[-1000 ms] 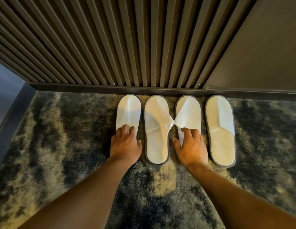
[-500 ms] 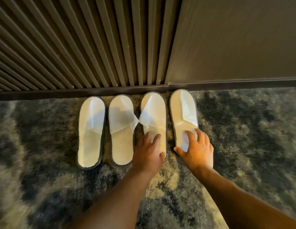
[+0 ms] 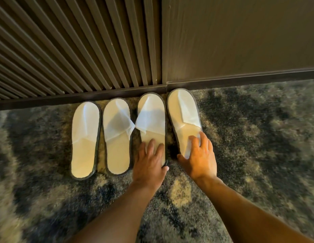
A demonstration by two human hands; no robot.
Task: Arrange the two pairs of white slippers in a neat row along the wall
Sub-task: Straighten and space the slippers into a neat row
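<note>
Several white slippers with dark edging lie side by side on the carpet, toes toward the wall. From the left: the first slipper (image 3: 85, 137), the second slipper (image 3: 117, 135), the third slipper (image 3: 151, 118) and the fourth slipper (image 3: 183, 116). My left hand (image 3: 150, 165) lies flat on the heel of the third slipper, thumb hooked round its rim. My right hand (image 3: 199, 155) presses spread fingers on the heel of the fourth slipper, which sits slightly tilted and nearer the wall. The loose straps of the second and third slippers touch.
A dark skirting board (image 3: 82, 97) runs along the wall base. Above it are vertical wooden slats (image 3: 73, 50) on the left and a plain dark panel (image 3: 240, 37) on the right. Mottled grey and beige carpet (image 3: 258, 137) spreads all round.
My left hand left the first slipper and came onto the third; my right hand went from the third to the fourth. The view swung right, and the fourth slipper sits closer to the wall.
</note>
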